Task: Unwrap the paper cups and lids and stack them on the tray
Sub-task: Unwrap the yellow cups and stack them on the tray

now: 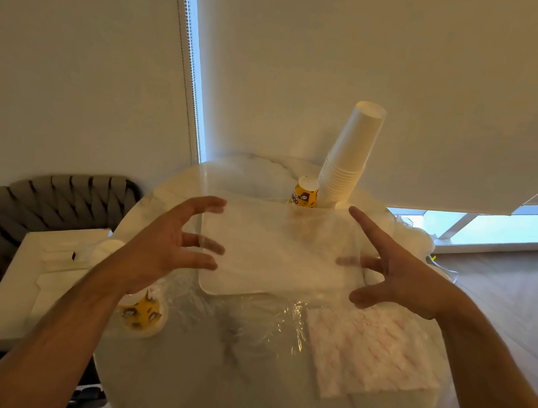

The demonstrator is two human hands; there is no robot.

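Note:
A white rectangular tray [273, 260] lies on the round table under a film of clear plastic wrap. My left hand [169, 241] hovers at the tray's left edge with fingers spread, and my right hand [388, 276] hovers at its right edge the same way; neither holds anything. Behind the tray stands a tall stack of upside-down white paper cups [350, 160], with a yellow patterned cup [305, 191] beside it. Another yellow patterned cup [141, 315] lies near my left wrist.
Crumpled clear wrap [261, 320] lies in front of the tray, next to a pink-printed paper pack [367, 352]. A white box [39, 278] rests on a woven dark chair [0, 211] at the left. White wrapped bundles line the table's [233, 399] far edge.

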